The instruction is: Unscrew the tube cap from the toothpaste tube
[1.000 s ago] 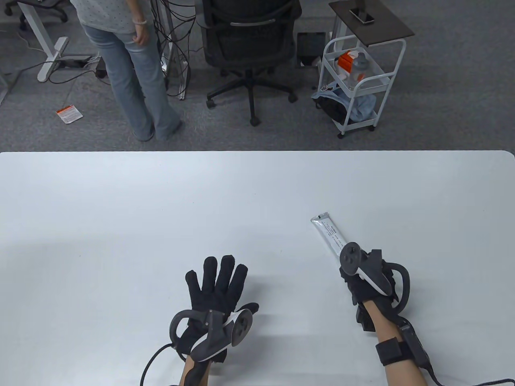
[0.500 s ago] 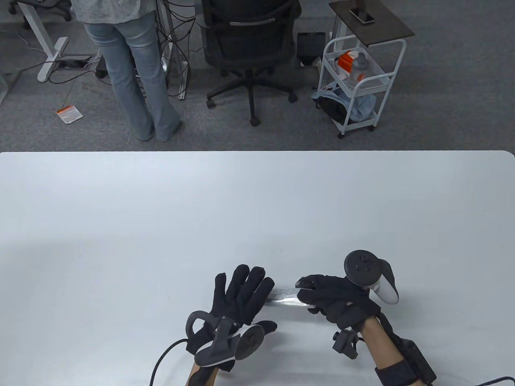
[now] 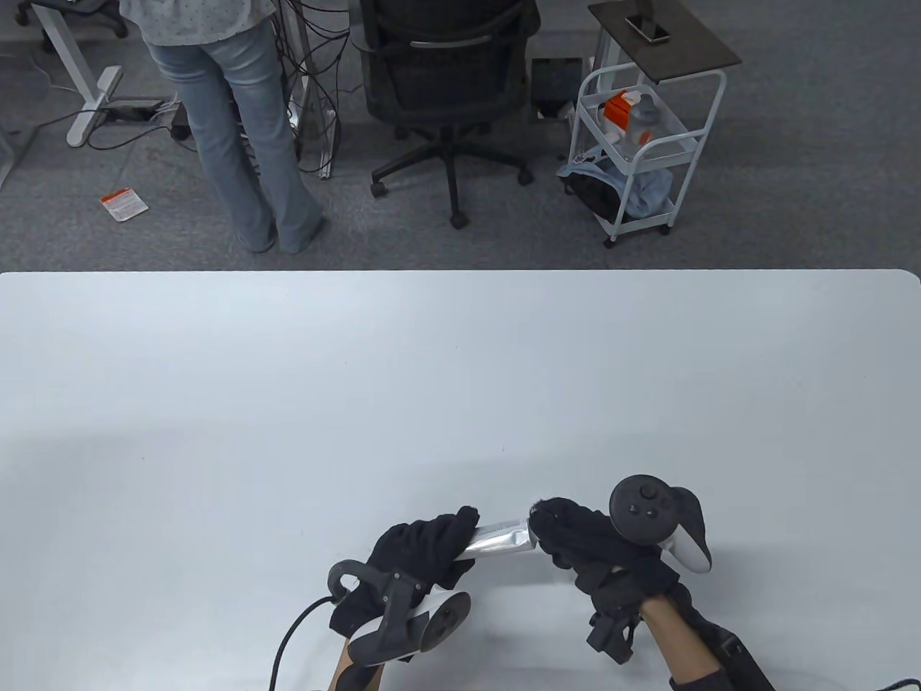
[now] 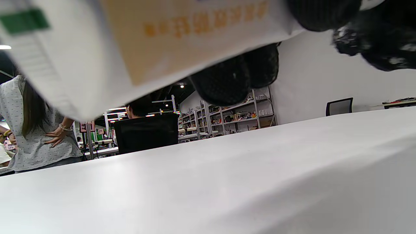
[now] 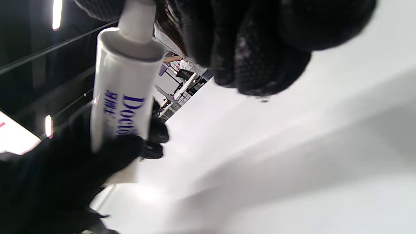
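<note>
A white and silver toothpaste tube (image 3: 496, 538) is held level above the table's front edge between both hands. My left hand (image 3: 450, 543) grips its flat tail end. In the left wrist view the tube (image 4: 130, 42) fills the top with my fingers (image 4: 227, 81) curled under it. My right hand (image 3: 557, 536) covers the other end. In the right wrist view its fingers (image 5: 247, 48) pinch the white cap (image 5: 138, 18) on top of the tube (image 5: 122, 87), with the left hand (image 5: 65, 172) gripping lower down. The cap sits on the tube.
The white table (image 3: 460, 374) stretches bare beyond the hands. Behind its far edge stand a person (image 3: 230, 115), an office chair (image 3: 446, 86) and a white cart (image 3: 640, 144).
My right hand lifted the tube from the table's right side and carried it left, turning it level. My left hand moved right and closed around the tube's tail end.
</note>
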`<state>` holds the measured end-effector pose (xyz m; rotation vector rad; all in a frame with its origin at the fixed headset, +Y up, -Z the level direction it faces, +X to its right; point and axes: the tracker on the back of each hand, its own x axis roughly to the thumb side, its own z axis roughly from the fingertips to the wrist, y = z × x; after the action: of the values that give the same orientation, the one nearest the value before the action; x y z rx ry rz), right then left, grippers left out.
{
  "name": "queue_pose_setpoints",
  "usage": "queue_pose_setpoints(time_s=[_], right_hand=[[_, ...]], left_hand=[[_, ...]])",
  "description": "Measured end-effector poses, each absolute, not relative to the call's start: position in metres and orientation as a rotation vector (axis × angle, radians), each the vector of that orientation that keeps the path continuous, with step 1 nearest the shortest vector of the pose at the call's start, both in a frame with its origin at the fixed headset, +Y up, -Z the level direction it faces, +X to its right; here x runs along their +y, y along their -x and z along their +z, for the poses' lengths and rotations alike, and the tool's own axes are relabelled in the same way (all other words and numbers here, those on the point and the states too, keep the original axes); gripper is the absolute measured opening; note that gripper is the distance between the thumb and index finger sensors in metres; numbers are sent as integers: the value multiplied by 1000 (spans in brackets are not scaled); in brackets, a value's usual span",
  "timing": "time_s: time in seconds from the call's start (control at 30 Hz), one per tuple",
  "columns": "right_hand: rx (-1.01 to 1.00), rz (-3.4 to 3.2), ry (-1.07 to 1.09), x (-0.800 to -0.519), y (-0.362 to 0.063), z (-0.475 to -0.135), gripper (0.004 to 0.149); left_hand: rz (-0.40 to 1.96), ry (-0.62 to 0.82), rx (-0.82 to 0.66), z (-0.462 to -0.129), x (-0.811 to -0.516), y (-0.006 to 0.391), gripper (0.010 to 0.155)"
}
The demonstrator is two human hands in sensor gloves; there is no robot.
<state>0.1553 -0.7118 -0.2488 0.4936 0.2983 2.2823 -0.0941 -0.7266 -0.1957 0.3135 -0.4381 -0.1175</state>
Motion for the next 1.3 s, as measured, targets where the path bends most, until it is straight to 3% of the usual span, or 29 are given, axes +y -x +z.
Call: queue_pose_setpoints(time_s=[0.07, 0.5, 0.8, 0.93, 1.17, 1.3], right_hand=[[241, 2273, -478, -712, -157, -246, 56], [262, 2241, -549, -719, -166, -245, 45], [151, 2303, -649, -713, -165, -237, 50], [78, 2269, -545, -717, -173, -237, 69], [127, 2246, -502, -724, -170, -240, 49], [136, 2209, -518, -724, -171, -240, 45]], left_hand=[[-148, -311, -432, -196, -727, 93, 68], [-162, -251, -482, -194, -731, 82, 68], [-168, -233, -481, -194, -729, 83, 69], [-156, -253, -467, -194, -725, 87, 69], [-151, -264, -472, -193, -725, 86, 69], [-154, -257, -473, -193, -726, 86, 69]])
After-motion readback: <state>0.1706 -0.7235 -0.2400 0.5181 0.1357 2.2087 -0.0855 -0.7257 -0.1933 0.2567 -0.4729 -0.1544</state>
